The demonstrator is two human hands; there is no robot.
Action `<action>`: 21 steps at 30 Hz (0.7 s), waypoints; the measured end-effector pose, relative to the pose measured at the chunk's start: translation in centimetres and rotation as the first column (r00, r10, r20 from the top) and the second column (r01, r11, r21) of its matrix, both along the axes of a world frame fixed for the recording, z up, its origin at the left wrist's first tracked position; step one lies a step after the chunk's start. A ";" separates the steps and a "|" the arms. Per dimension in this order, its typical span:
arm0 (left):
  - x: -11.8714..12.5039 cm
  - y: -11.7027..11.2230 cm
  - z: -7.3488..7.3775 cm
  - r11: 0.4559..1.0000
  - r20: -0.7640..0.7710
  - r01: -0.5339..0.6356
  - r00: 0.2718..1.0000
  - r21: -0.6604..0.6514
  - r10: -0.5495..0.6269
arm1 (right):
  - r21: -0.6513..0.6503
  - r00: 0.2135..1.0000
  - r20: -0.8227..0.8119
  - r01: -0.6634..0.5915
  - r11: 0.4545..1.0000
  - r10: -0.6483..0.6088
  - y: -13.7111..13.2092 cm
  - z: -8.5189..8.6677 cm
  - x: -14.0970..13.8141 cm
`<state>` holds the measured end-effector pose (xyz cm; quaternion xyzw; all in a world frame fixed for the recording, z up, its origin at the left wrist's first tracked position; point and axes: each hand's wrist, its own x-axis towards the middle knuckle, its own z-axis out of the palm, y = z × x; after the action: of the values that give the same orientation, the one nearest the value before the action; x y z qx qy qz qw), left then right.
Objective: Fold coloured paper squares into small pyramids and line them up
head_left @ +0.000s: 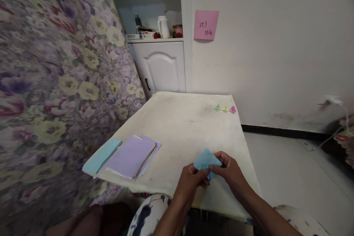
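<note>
A piece of folded blue paper (207,158), diamond-shaped, is held just above the near edge of the table. My left hand (193,177) grips its left and lower part, thumb on top. My right hand (227,167) pinches the right side, its thumb close to the left thumb near the lower corner. Fingers of both hands are partly hidden beneath the paper. At the far right of the table lie three small folded paper pieces: a green one (217,108), a yellow one (225,110) and a pink one (232,110).
On the cloth-covered table (177,121), a stack of purple and other coloured paper (131,156) lies at left, beside a blue paper stack (102,156). A floral curtain (69,81) hangs along the left. Behind stand a white cabinet (163,64) and a wall with a pink note (206,25).
</note>
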<state>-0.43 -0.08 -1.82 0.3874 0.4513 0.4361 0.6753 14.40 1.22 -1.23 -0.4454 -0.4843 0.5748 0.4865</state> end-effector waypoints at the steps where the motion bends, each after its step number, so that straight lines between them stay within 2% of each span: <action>1: 0.0 0.0 -0.1 1.000 -0.005 -0.007 1.000 0.003 0.007 | 0.004 1.000 0.012 0.005 1.000 -0.005 0.0 0.0 0.0; 8: 0.5 -0.1 -0.1 0.992 0.037 -0.128 0.991 0.008 0.127 | 0.001 1.000 -0.012 0.008 1.000 -0.008 -0.2 0.4 -0.3; 15: 0.4 -0.1 -0.4 0.988 0.022 -0.154 0.988 -0.006 0.154 | -0.059 0.999 -0.034 0.000 0.998 -0.002 -0.1 0.4 0.0; 21: 0.4 -0.1 -0.5 0.984 0.034 -0.175 0.984 -0.034 0.177 | -0.062 0.998 -0.056 -0.025 0.998 0.022 0.0 0.3 0.2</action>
<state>-0.06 -0.16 -2.28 0.3273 0.4779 0.4942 0.6483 14.59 1.18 -0.90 -0.4385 -0.4577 0.6074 0.4788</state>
